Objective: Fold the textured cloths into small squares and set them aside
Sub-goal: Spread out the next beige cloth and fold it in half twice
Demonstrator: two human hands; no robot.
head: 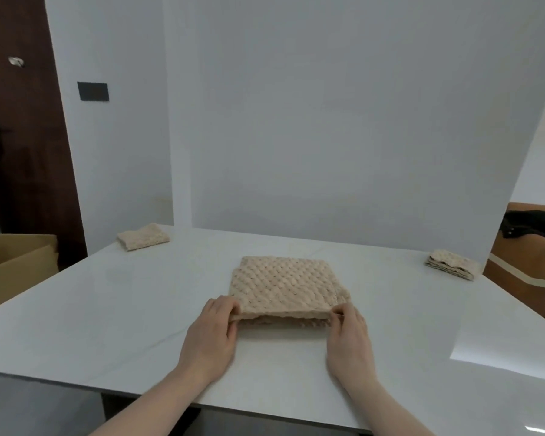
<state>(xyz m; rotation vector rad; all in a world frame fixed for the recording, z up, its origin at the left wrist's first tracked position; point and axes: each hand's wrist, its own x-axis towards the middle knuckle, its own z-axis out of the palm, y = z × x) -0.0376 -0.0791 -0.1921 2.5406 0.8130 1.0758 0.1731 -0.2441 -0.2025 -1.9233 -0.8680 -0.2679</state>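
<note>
Left hand: fingers curled, the near left corner of the beige textured cloth pinched between thumb and fingertips. Right hand: fingers curled likewise, the near right corner of the same cloth pinched. Both hands are held low over the table, the near edge of the cloth's top layer raised slightly between them, a lower layer seen underneath.

Cloth is placed at the middle of the white table, just ahead of the hands. The far part lies flat on the surface.

Surroundings noted: a folded cloth is set at the far left corner of the table, well apart from the worked one. A small stack of folded cloths is set at the far right edge, also well apart. A white backdrop board is stood upright along the far edge of the table. An open cardboard box is seen beyond the left edge; a dark wooden door behind it. At right, a brown seat with a black garment laid on it.

Nothing lies between hands and cloth.

Cloth appearance: pale beige, thick, raised scale-like pattern; folded at least once, roughly square, edges not fully aligned at the far left and right side.
</note>
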